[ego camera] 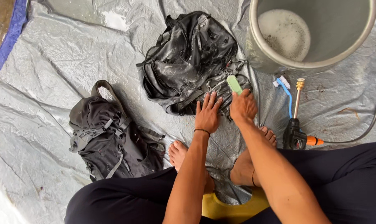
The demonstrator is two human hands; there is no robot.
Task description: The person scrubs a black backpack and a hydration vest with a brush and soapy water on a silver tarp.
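Left hand flat on wet, soapy black backpack, right hand gripping green brush against its lower edge. Second black backpack lying apart on grey tarp. Metal tub with suds, blue brush, spray nozzle alongside

A black backpack, soaked and streaked with white suds, lies flat on the grey tarpaulin, its straps and buckles spread toward the person. Its lower edge sits under the left hand's fingers. A light green scrub brush, held in the right hand, rests on the backpack's lower right corner, tilted upward.
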